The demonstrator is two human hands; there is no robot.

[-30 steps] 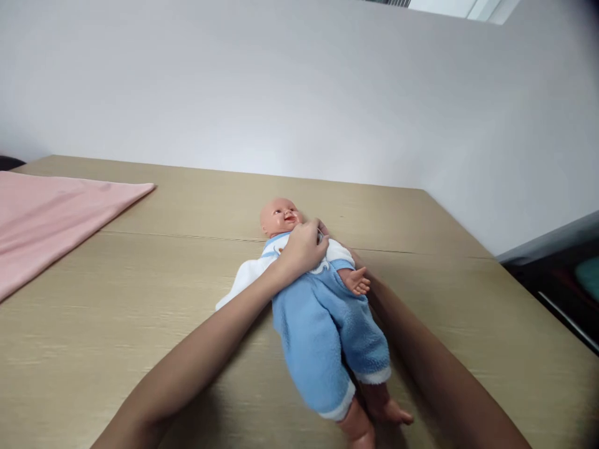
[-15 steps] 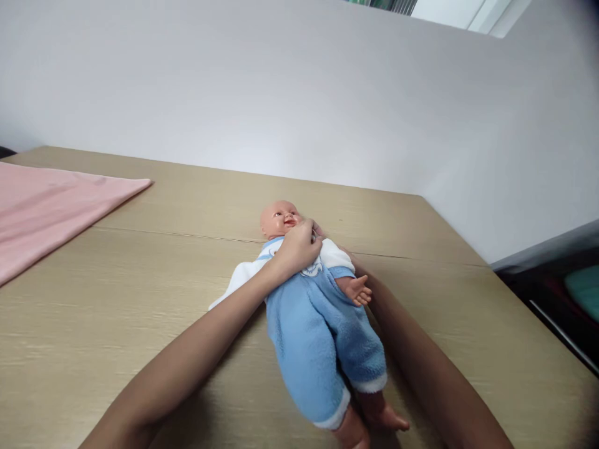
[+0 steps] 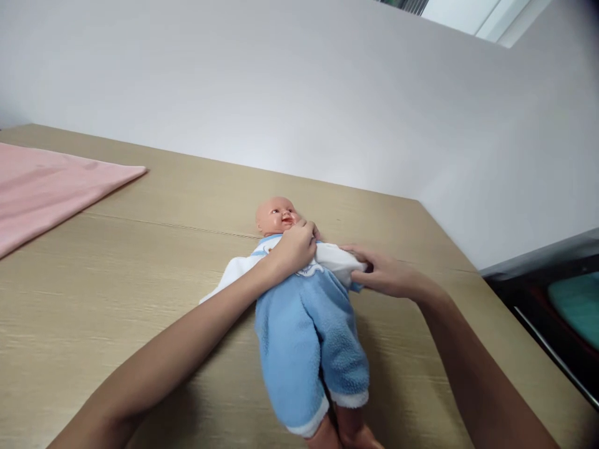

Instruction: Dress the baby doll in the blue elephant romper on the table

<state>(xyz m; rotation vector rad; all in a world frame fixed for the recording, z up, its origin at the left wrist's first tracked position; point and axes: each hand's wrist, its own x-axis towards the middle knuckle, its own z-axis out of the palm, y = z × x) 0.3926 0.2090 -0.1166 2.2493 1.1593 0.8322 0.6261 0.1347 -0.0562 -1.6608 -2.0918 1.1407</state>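
Observation:
A baby doll [image 3: 276, 216] lies on its back on the wooden table, head away from me, in a blue and white fleece outfit [image 3: 306, 343]. My left hand [image 3: 298, 247] reaches across its chest, with bent fingers closed on the outfit near the neck and shoulder; the fingertips are partly hidden. Around the white sleeve [image 3: 337, 259] on the right side, my right hand [image 3: 381, 271] has its thumb and fingers closed. That sleeve covers the doll's hand, which does not show. The other white sleeve [image 3: 231, 277] lies out to the left, partly behind my left forearm.
A pink cloth [image 3: 60, 187] lies on the left part of the table [image 3: 187, 187]. Behind the table rises a pale wall [image 3: 234, 81]. Beyond the right edge stands a dark object with a teal surface [image 3: 575, 302].
My right hand has come out from beside the doll's shoulder and now grips the sleeve. The doll's hand, visible before, is now hidden. My left hand stays at the neck.

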